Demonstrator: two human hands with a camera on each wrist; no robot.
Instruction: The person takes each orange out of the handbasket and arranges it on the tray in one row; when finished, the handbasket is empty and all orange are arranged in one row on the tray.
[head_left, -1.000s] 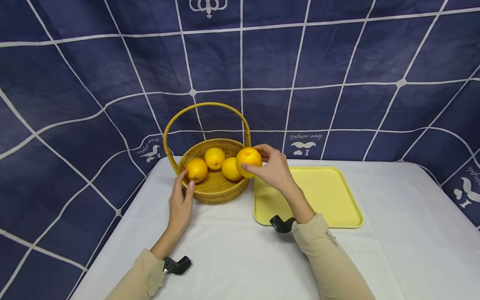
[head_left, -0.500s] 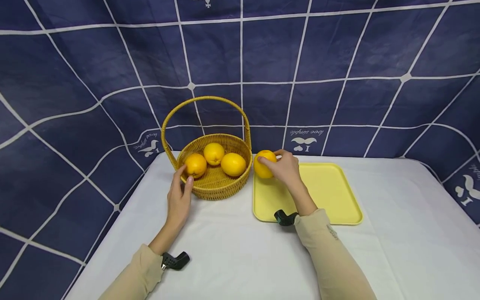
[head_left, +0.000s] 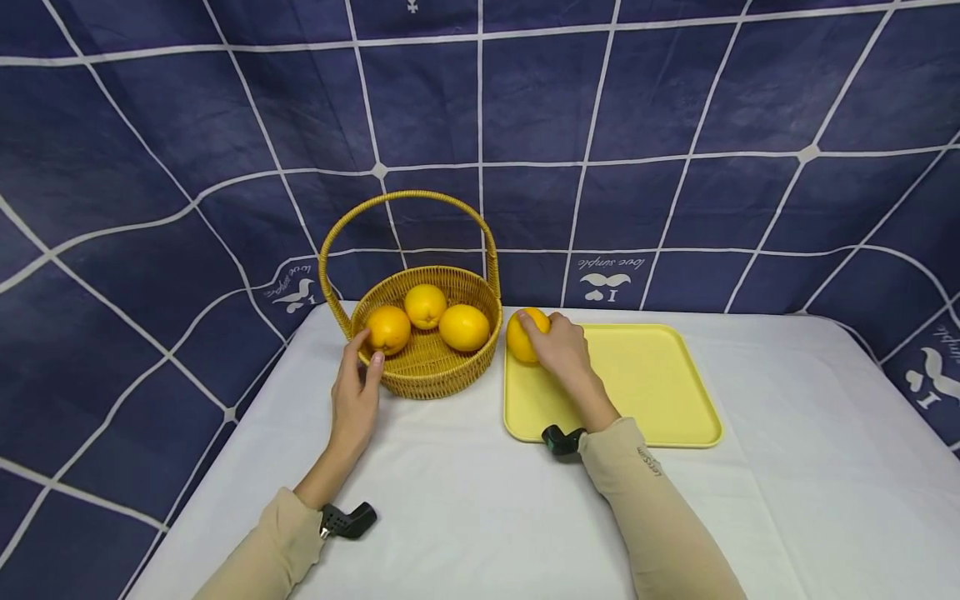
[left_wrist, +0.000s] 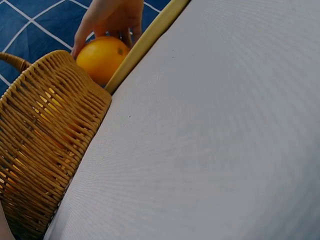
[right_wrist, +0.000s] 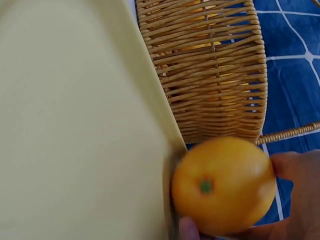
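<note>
White table [head_left: 465,500]; orange's [right_wrist: 223,185] green stem-end: right-wrist only.

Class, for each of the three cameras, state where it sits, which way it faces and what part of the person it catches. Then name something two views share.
Head: sits above, facing forward and down at the white table; shows both forearms, left hand at the basket, right hand gripping an orange.
Left wrist: low by the tabletop, facing past the basket wall toward the tray; shows the right hand's fingers.
Right wrist: close above the tray, facing the held orange; shows fingertips.
Shared: orange, basket and tray appear in all three.
</note>
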